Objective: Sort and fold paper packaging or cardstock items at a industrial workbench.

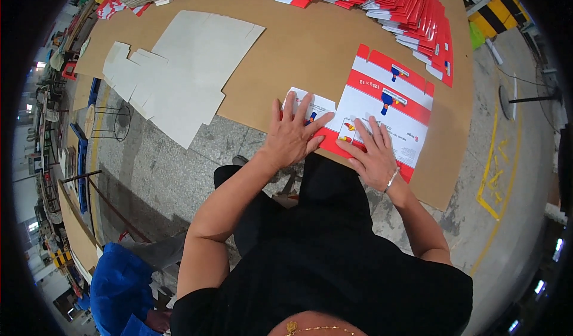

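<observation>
One red-and-white carton blank (382, 112) lies flat on the brown cardboard sheet (298, 43), at twelve o'clock from the body. Its near flap is apparently being folded flat: the left hand (292, 134) is spread and pressed on it, the right hand (373, 151) likewise at three o'clock. Firm creasing seems called for next. Two hands, one blank; a fanned stack of blanks (412, 7) beyond.

Bright, even light, soft shadows, sharp centre, bent dark fisheye rim.
</observation>
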### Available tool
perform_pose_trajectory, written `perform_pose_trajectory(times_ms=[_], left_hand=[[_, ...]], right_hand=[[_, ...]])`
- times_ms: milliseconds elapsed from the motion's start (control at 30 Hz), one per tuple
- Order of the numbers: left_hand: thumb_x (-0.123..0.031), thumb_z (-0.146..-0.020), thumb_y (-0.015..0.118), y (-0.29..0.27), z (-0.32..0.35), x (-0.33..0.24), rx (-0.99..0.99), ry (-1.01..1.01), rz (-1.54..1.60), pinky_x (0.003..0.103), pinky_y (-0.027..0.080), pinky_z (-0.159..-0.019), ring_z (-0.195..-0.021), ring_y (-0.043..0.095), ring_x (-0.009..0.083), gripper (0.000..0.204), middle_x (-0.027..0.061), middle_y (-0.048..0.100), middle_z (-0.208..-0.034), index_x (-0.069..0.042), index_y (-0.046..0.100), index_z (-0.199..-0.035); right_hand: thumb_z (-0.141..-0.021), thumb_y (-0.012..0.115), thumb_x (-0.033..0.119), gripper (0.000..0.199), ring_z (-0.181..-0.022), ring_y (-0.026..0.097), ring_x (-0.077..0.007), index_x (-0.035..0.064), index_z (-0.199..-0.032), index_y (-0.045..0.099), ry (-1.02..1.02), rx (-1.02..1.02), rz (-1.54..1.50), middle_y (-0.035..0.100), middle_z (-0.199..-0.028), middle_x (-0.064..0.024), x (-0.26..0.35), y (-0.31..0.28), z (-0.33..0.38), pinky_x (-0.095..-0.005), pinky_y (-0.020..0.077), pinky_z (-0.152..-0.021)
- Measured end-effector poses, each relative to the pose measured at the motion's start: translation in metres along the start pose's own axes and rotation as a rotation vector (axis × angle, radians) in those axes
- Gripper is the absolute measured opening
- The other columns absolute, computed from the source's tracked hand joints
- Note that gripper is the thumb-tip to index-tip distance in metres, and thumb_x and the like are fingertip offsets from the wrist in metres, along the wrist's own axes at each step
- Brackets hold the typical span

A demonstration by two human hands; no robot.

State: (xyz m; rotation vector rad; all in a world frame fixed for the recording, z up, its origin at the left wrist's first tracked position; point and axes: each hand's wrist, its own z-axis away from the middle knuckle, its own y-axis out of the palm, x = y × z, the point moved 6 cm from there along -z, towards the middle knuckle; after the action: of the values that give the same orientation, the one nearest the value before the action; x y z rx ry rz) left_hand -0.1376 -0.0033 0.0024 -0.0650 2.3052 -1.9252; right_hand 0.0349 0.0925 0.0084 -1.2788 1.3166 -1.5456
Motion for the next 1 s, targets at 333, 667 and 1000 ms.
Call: perform_pose_trajectory(times_ms=[333, 667, 1000], left_hand=[[-0.044, -0.092, 0.057, 0.006, -0.017, -0.016, 0.012, -0.120, -0.111, 0.069, 0.032, -0.097, -0.128, 0.035, 0.0547, 0.056, 0.0235, 0.035, -0.147, -0.037, 0.043, -0.145], [-0.049, -0.090, 0.059, -0.004, -0.008, -0.024, -0.002, -0.177, -0.151, 0.067, 0.038, -0.089, -0.123, 0.040, 0.0539, 0.057, 0.0246, 0.040, -0.143, -0.037, 0.044, -0.144], [-0.050, -0.095, 0.049, -0.003, -0.051, 0.004, 0.095, -0.360, -0.005, 0.070, 0.033, -0.095, -0.123, 0.046, 0.0415, 0.054, 0.0166, 0.045, -0.140, -0.029, 0.044, -0.145]], right_hand=[[-0.092, 0.062, 0.029, 0.046, -0.145, 0.018, -0.0437, 0.0384, -0.137, 0.055, 0.012, -0.027, -0.001, 0.028, -0.157, -0.0142, 0.002, 0.000, -0.002, -0.0596, 0.0148, -0.116], [-0.091, 0.062, 0.029, 0.047, -0.145, 0.018, -0.0449, 0.0377, -0.137, 0.056, -0.035, -0.034, 0.006, 0.028, -0.157, -0.0161, 0.006, -0.003, -0.002, -0.0610, 0.0145, -0.115], [-0.088, 0.065, 0.027, 0.049, -0.142, 0.027, -0.0416, 0.0353, -0.136, 0.056, -0.165, 0.029, 0.038, 0.032, -0.155, -0.0147, 0.001, -0.004, 0.017, -0.0603, 0.0194, -0.114]])
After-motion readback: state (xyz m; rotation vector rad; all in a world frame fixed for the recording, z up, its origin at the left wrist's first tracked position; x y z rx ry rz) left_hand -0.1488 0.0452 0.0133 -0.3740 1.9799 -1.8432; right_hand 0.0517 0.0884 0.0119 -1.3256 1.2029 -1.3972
